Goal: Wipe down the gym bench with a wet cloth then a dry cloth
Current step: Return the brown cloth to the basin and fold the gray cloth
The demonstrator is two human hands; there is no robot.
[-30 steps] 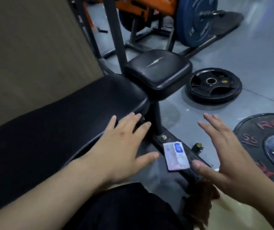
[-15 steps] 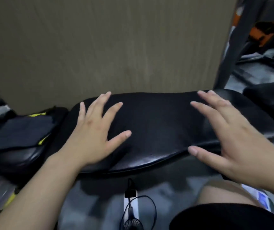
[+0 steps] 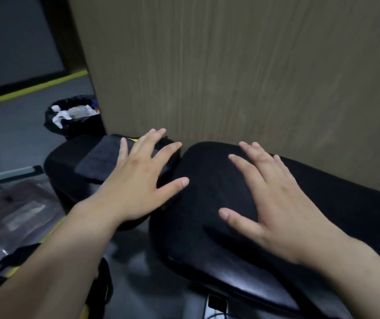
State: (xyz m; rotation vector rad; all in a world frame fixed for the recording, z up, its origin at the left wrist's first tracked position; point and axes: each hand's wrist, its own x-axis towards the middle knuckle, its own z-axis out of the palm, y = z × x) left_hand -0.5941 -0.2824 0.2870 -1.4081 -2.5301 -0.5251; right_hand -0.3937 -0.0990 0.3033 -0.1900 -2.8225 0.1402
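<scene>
The black padded gym bench (image 3: 207, 226) runs from the centre to the right edge, close against a wooden wall. A second black pad (image 3: 69, 164) sits at its left end, with a dark grey folded cloth (image 3: 99, 157) lying on top. My left hand (image 3: 138, 178) hovers over the gap between that pad and the bench, fingers spread, holding nothing, its fingertips just past the cloth. My right hand (image 3: 274, 194) is spread over the bench's left end, also empty. Whether either palm touches the padding cannot be told.
A black bin (image 3: 74, 116) lined with a bag and holding white rubbish stands behind the left pad. The wooden wall (image 3: 230, 65) rises straight behind the bench. A black bag strap (image 3: 2, 265) lies at lower left. A charger and cable (image 3: 216, 305) sit under the bench.
The view has swung left from the seat pad and weight plates to the bench's other end. Both hands stayed spread and empty, and the left hand now reaches beside the cloth.
</scene>
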